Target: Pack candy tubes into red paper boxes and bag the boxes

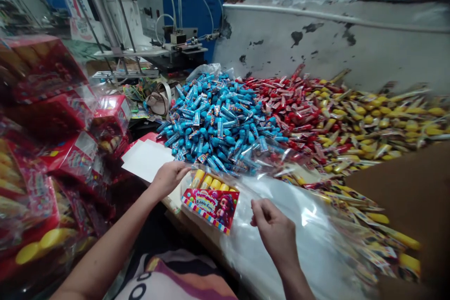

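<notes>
Bare forearms reach forward from the bottom edge. The right hand (272, 227) pinches thumb and fingertips closed on clear plastic film (316, 243) spread over the table. The left hand (169, 176) curls at the top corner of a bubble gum pack (211, 207); whether it grips cannot be told. This pack lies between both hands, with yellow tubes (210, 182) showing above its printed card. Behind it sit a blue candy heap (214, 117), a red candy heap (298, 108) and a yellow candy heap (379, 126). Red boxes (70, 150) stack at left.
</notes>
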`<move>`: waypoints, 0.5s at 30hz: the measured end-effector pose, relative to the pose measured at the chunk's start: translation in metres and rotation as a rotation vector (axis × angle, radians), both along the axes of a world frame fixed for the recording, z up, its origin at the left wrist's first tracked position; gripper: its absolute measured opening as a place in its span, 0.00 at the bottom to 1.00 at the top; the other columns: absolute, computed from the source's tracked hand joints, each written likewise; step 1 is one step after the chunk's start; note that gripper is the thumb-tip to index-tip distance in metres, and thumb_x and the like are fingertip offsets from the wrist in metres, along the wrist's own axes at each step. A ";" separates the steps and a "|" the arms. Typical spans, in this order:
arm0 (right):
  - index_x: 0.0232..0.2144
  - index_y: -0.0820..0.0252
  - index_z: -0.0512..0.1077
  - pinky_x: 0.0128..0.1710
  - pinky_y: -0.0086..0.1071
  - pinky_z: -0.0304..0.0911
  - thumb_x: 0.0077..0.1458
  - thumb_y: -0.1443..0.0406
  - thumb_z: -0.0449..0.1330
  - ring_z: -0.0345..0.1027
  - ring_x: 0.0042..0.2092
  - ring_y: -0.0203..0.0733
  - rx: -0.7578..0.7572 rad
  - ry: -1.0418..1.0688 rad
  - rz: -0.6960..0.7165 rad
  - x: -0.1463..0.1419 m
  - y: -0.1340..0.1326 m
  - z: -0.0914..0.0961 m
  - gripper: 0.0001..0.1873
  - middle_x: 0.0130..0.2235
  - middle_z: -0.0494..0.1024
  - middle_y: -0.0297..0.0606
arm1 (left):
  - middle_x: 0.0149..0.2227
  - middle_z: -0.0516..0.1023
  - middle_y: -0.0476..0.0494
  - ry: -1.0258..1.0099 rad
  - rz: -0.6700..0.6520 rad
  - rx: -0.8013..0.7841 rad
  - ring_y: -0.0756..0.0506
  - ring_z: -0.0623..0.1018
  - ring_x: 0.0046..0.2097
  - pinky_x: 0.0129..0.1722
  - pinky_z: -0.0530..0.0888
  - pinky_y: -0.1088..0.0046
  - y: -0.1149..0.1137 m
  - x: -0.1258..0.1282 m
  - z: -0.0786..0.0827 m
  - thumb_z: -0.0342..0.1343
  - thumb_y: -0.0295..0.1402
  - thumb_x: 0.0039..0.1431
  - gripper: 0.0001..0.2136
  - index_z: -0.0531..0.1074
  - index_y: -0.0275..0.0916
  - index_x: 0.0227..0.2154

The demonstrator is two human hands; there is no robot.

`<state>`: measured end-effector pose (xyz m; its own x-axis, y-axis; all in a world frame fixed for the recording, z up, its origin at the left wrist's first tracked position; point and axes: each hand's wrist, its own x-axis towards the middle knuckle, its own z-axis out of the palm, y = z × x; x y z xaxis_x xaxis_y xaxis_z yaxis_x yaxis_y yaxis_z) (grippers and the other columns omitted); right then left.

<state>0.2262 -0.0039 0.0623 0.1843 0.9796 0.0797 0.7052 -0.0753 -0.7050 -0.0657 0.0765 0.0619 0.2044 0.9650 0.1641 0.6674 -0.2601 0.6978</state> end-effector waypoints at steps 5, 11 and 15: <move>0.40 0.57 0.71 0.33 0.31 0.67 0.50 0.47 0.58 0.75 0.33 0.43 0.124 0.044 -0.071 -0.002 0.017 0.012 0.23 0.33 0.79 0.37 | 0.33 0.81 0.44 -0.496 0.110 -0.012 0.46 0.77 0.36 0.36 0.69 0.73 0.007 0.008 -0.006 0.57 0.38 0.56 0.10 0.79 0.38 0.32; 0.34 0.57 0.76 0.36 0.32 0.68 0.51 0.48 0.59 0.75 0.34 0.44 0.102 0.109 0.047 0.009 0.048 0.023 0.20 0.31 0.79 0.37 | 0.31 0.81 0.44 -0.866 0.153 -0.158 0.46 0.78 0.36 0.39 0.71 0.72 0.006 0.013 0.003 0.60 0.39 0.53 0.10 0.79 0.36 0.27; 0.31 0.59 0.76 0.31 0.32 0.66 0.56 0.50 0.56 0.73 0.29 0.43 0.136 -0.018 0.096 0.016 0.064 0.023 0.20 0.28 0.78 0.38 | 0.25 0.79 0.46 -0.916 0.102 -0.228 0.49 0.76 0.31 0.37 0.71 0.73 0.002 0.014 0.006 0.59 0.37 0.53 0.10 0.77 0.35 0.24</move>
<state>0.2424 0.0599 0.0848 0.0873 0.9726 0.2157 0.7169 0.0890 -0.6915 -0.0517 0.0783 0.0675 0.0028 0.9997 0.0243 -0.1529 -0.0236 0.9880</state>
